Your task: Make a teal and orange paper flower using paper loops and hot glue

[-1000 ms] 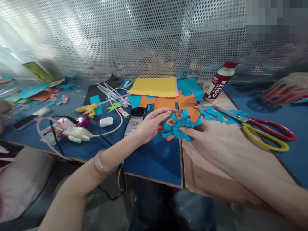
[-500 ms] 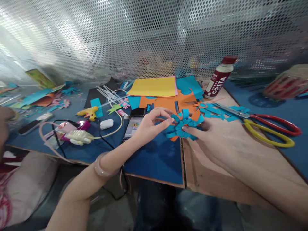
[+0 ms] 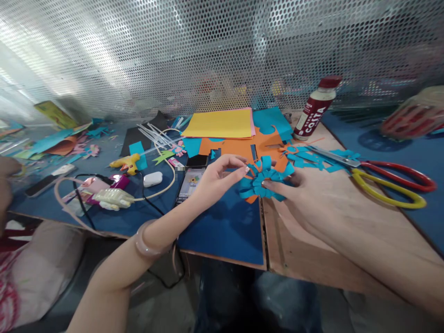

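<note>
A blue paper flower (image 3: 264,181) with looped petals, backed by a bit of orange paper, is held over the seam between the blue mat and the wooden board. My right hand (image 3: 301,194) grips it from the right, thumb pressed on its centre. My left hand (image 3: 218,178) pinches one petal at the flower's left edge between thumb and forefinger. A pale bangle (image 3: 145,240) sits on my left wrist.
Large red and yellow scissors (image 3: 388,182) lie right of the flower among blue paper scraps (image 3: 312,159). Orange sheet (image 3: 243,148), yellow sheet (image 3: 220,124), a Costa bottle (image 3: 316,108), a phone (image 3: 192,180), two glue guns (image 3: 127,162) (image 3: 111,198) lie around. Perforated metal screen (image 3: 208,51) behind. Another person's hand (image 3: 6,185) far left.
My hands and the flower stay almost in place. My left fingers have closed a little on the petal. The view has shifted slightly.
</note>
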The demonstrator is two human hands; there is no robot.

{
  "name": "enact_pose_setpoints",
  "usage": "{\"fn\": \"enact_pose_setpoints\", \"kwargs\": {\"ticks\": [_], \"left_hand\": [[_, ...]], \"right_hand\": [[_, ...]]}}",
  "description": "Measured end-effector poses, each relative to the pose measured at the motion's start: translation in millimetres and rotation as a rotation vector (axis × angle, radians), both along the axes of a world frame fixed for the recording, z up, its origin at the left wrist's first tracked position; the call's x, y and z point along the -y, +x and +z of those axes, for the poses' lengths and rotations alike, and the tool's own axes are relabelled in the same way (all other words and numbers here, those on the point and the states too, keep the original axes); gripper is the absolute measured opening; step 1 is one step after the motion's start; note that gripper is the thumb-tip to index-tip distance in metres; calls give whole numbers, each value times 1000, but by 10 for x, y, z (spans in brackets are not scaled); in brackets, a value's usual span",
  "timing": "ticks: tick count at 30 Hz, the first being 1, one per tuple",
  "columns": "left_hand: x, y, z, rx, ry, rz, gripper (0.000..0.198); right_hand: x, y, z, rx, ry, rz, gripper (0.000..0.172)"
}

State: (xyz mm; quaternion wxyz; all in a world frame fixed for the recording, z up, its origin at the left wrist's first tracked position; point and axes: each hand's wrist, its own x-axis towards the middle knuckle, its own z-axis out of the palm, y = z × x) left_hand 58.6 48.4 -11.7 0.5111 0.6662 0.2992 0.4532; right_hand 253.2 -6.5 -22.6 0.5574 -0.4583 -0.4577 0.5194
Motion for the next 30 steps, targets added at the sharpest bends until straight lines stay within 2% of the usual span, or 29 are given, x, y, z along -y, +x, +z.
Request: {"fn": "enact_pose_setpoints", "kwargs": {"ticks": [2, 5, 8, 15, 23, 30], "left_hand": [[17, 15, 13, 28, -75, 18, 28], [43, 44, 22, 8, -177, -15, 51], [68, 70, 30, -82, -191, -42, 63], [85, 102, 16, -72, -206, -19, 65], [102, 129, 18, -37, -194, 41, 63], [106, 131, 24, -10, -261, 8, 63]], "right_hand": [[-1, 10, 1, -4, 19, -3, 30], [4, 8, 13, 6, 21, -17, 28], [16, -16, 22, 29, 1, -46, 28], [46, -106, 41, -77, 12, -38, 26], [43, -150, 32, -76, 33, -43, 26], [51, -171, 13, -53, 16, -56, 23]]}}
